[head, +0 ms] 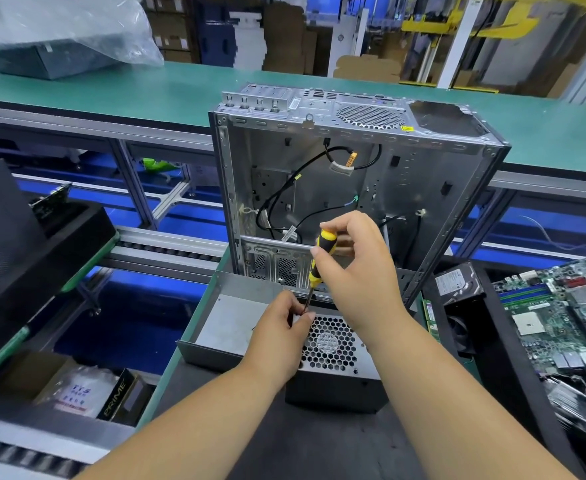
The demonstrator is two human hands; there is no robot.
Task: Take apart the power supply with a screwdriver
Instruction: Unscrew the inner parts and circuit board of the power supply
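Grey metal power supply box [333, 368] before open steel computer case [353, 188]; green motherboard [561, 317] right; bent metal cover [225, 323] left.

It was an electronics disassembly line in a factory or warehouse: long green-topped benches [187, 88], a roller conveyor [166, 252], stacked cardboard boxes [286, 32] behind, probably stock, and a stripped motherboard [558, 317].

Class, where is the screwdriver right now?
Centre of the head view: the right hand holds the screwdriver upright over the power supply, before the open case.
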